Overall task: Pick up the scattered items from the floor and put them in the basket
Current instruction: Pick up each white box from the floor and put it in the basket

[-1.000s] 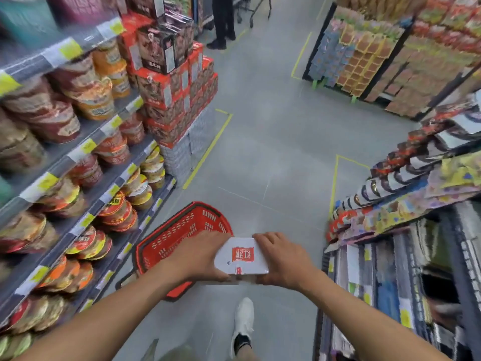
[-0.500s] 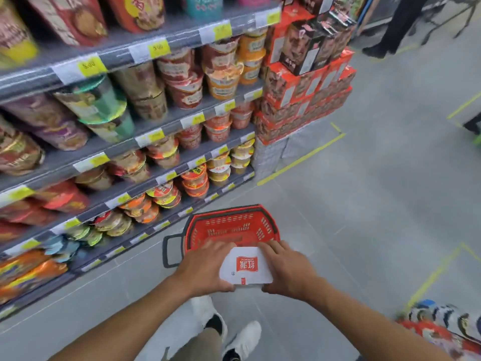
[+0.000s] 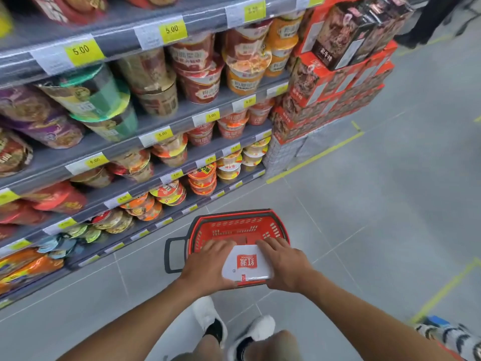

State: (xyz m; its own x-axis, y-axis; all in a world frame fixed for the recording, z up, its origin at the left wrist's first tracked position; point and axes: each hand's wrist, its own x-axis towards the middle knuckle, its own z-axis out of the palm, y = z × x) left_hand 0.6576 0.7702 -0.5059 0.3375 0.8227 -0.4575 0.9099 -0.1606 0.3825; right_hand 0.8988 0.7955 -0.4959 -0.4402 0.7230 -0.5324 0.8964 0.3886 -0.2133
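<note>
1. Head view, the task's thing: a white packet (image 3: 246,264) with a red label is held between both hands, over the near end of the red basket (image 3: 234,226). It hides the basket's near rim, and whether it touches the basket cannot be told.
2. Left hand (image 3: 208,267): it grips the packet's left edge, with its fingers (image 3: 220,246) curled over the far corner and the palm against the side.
3. Right hand (image 3: 283,267): it grips the right edge in the same way, with its fingers (image 3: 268,243) curled over the far right corner.
4. Basket: it stands on the grey tiled floor (image 3: 364,204), just in front of the bottom shelf. Its black handle (image 3: 169,254) sticks out to the left. The part of its inside that shows holds nothing that can be made out.
5. Near edge: two white shoes (image 3: 208,316) stand on the floor below the forearms.
6. Left side: shelves (image 3: 182,115) with yellow price tags (image 3: 80,50) carry rows of noodle cups (image 3: 203,82) and bowls.
7. Far right of the shelves: a stack of red boxes (image 3: 325,87) stands on the floor, with a yellow tape line (image 3: 315,157) along its base.
8. Far right corner: the dark legs of another person (image 3: 429,19) show.
</note>
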